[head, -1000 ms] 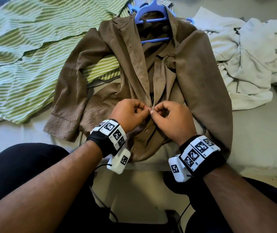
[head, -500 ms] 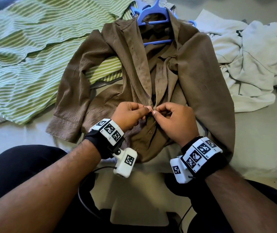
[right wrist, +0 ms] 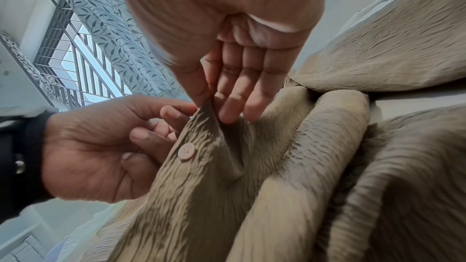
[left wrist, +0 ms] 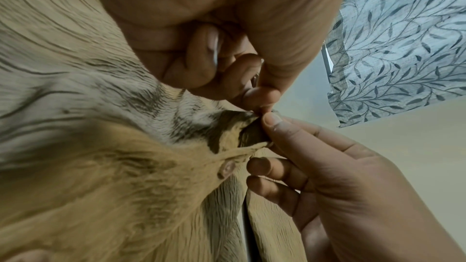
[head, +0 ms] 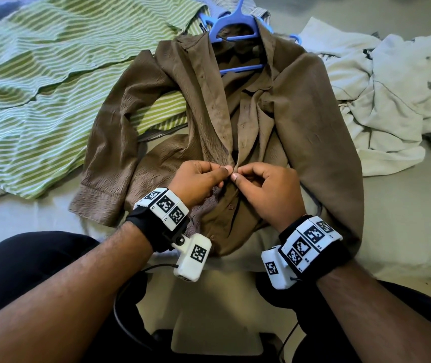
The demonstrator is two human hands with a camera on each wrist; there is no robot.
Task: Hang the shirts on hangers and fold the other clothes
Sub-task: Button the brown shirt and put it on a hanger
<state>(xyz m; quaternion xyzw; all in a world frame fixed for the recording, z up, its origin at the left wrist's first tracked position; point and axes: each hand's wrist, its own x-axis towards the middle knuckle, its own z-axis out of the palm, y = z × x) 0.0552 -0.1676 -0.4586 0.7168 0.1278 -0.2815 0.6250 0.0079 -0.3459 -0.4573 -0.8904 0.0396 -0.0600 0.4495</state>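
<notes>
A brown crinkle-textured shirt (head: 300,132) lies face up on a pale bed sheet (head: 405,218), its shoulders threaded on a blue plastic hanger (head: 238,24) whose hook points away from the person. The front is open down to about mid-chest, where both hands meet. The left hand (head: 196,182) pinches the left front edge between thumb and forefinger, with the other fingers curled in. The right hand (head: 266,189) pinches the facing edge the same way, thumb tip almost touching the left thumb tip. In the left wrist view the two thumb tips press together over a small peak of fabric, and the right hand's remaining fingers (left wrist: 272,166) hang loosely just below it. In the right wrist view a round tan button (right wrist: 186,151) sits on the placket just beneath the pinch, beside the left hand's curled fingers (right wrist: 148,136). Further buttons run down the placket toward the hem, which hangs over the near edge of the bed between the person's forearms.

A green-and-white striped shirt (head: 39,82) is spread flat to the left, partly under the brown sleeve. A rumpled white garment (head: 392,100) is heaped to the right, touching the brown shirt's right shoulder. Both wrists wear black straps carrying white blocks printed with black square marker patterns; no readable lettering or brand shows on any garment. A leaf-patterned grey curtain (right wrist: 121,47) hangs beside a barred window (right wrist: 75,67)
</notes>
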